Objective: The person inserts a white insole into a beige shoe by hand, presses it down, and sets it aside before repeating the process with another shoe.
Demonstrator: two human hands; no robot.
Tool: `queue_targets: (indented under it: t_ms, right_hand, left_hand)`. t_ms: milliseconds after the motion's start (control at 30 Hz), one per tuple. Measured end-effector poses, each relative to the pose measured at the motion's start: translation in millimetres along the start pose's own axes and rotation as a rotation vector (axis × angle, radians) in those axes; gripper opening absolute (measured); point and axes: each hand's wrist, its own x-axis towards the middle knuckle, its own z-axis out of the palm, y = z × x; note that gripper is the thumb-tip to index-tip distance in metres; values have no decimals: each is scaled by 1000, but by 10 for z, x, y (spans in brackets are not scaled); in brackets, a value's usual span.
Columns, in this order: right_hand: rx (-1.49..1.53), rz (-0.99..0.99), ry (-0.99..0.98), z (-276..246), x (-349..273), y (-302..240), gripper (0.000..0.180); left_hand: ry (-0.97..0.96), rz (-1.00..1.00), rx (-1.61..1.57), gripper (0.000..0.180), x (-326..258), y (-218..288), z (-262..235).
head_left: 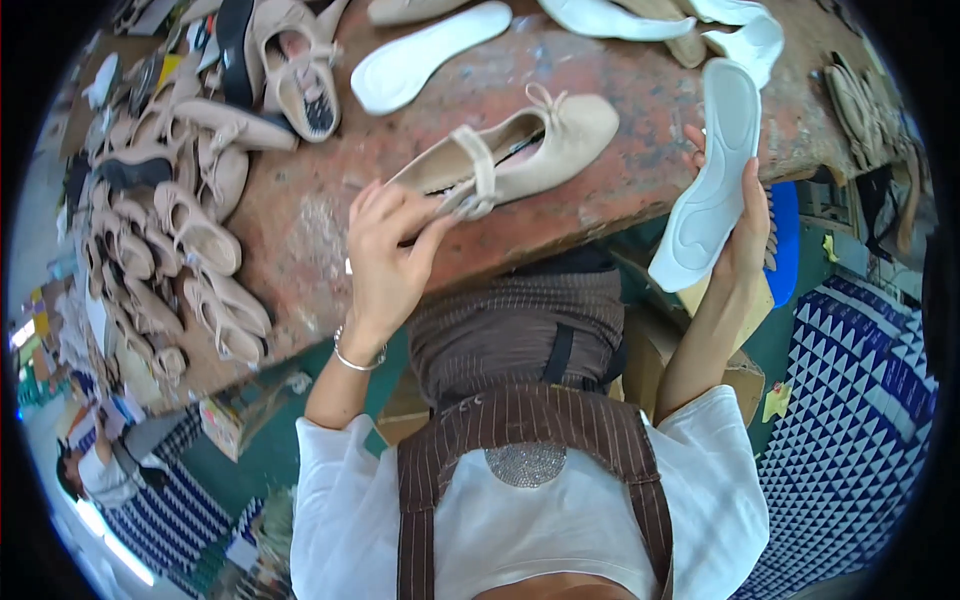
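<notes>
A beige flat shoe [560, 140] with a strap and a small bow lies on the worn reddish table [330, 215], toe pointing right. My left hand [388, 245] is closed round its heel end, thumb and fingers pinching the rim. My right hand [748, 225] grips a white shoe sole [722, 120] by its edge and holds it up near the table's right front edge. The sole stands tilted, long side upward, with its contoured face showing; part of my right fingers is hidden behind it.
Another white sole [425, 58] lies at the table's far side, with more soles [625, 18] to its right. Several beige shoes [205, 235] crowd the left. A blue container [786, 245] and a cardboard box [735, 375] stand below at right. A person [105, 470] is at lower left.
</notes>
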Motion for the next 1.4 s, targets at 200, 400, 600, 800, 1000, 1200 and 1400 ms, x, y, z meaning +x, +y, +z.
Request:
queue_targets:
  t_ms: [200, 400, 600, 800, 1000, 1200, 1400]
  right_hand:
    - [-1186, -592, -478, 782, -251, 275, 34]
    - [-1242, -706, -873, 1128, -226, 664, 31]
    - [-1097, -621, -965, 1488, -245, 1032, 27]
    - [-1049, -445, -1046, 1662, -247, 1148, 22]
    - [-952, -409, -986, 1727, -183, 1122, 14]
    - [-1073, -228, -1055, 1839, -199, 1198, 30]
    - [-1060, -373, -1030, 1875, -237, 1396, 33]
  left_hand:
    - [202, -274, 96, 16, -945, -351, 122]
    - [349, -736, 41, 56, -965, -327, 280]
    - [342, -702, -354, 76, -1071, -484, 273]
    - [372, -710, -384, 80, -1104, -553, 323]
    - [446, -738, -488, 73, -1109, -627, 352]
    - [442, -716, -474, 69, -1107, -663, 321]
    - [535, -736, -487, 50, -1055, -714, 379]
